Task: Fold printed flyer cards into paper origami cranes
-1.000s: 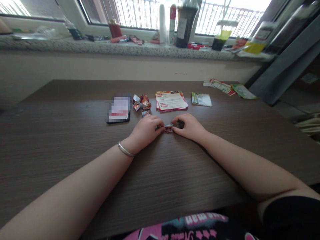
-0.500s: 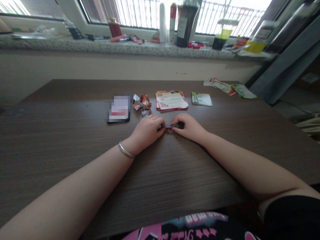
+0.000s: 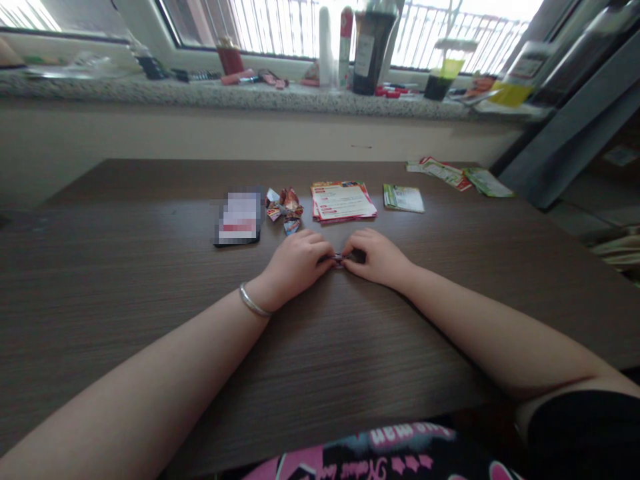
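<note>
the left hand [image 3: 303, 260] and the right hand [image 3: 375, 257] come close together over the middle of the tabletop [image 3: 320, 347], well in from its edges, with a small paper [image 3: 339, 262] between their fingertips. the left hand is pinched shut on the left end of it, thumb against fingers, and a metal bangle [image 3: 254, 300] rings that wrist; the right hand is curled, its thumb and fingers gripping the right end. most of the paper is hidden by the fingers, so its full shape cannot be told. toward the far edge lies a row of things: leftmost, a blurred-out item [image 3: 239, 219] with a dark rim; just beside it a folded piece [image 3: 287, 203] in orange, white and blue, right behind the left hand; then a red-edged stack of cards [image 3: 344, 202], the print on top too small to read; then a smaller stack [image 3: 404, 199], green and white. near the far right corner lie red and green strips [image 3: 445, 175] and a green card [image 3: 489, 183]. past the far edge, a speckled sill [image 3: 300, 100] holds bottles [image 3: 367, 53] and clutter. a black shirt [image 3: 585, 433] shows at the near edge.
</note>
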Demonstrator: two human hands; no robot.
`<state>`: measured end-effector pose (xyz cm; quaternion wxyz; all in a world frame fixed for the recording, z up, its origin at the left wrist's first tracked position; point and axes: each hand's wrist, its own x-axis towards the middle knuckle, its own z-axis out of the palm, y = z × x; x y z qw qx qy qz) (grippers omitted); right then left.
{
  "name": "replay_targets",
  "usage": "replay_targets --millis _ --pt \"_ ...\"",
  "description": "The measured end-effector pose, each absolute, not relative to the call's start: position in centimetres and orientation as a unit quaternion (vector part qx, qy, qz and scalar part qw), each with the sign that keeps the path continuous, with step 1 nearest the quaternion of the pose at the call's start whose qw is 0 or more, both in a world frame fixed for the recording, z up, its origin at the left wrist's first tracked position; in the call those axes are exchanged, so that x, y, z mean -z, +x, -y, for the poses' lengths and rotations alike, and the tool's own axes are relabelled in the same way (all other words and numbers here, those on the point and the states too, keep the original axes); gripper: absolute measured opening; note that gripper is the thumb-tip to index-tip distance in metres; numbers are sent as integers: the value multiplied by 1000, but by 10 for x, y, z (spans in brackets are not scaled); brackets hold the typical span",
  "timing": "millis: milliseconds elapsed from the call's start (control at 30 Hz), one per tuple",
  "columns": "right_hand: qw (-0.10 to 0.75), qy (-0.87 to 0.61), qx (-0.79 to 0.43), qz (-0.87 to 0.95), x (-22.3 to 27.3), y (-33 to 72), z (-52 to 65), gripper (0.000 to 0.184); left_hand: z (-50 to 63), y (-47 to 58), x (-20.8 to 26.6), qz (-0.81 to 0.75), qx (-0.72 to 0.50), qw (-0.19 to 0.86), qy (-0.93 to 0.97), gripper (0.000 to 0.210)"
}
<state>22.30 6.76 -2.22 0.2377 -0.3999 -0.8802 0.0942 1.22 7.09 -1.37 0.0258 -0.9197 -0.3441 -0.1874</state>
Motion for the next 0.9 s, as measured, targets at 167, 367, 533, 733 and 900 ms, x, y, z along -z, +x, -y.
replay_targets --millis 167,367,533,733,900 --pt "232 -404 -95 880 20 222 -66 9 -71 14 13 355 175 22 -918 16" --pt "232 -417 -97 873 18 221 -67 6 -69 14 13 376 170 -5 -911 16" --pt "244 -427 -104 864 20 227 -72 8 -70 10 11 401 146 15 -904 13" --pt "246 -411 -120 870 22 233 -77 8 -67 10 9 387 115 94 -910 20" --pt "249 -412 -121 868 22 235 -78 9 -62 12 6 400 106 149 -898 21"
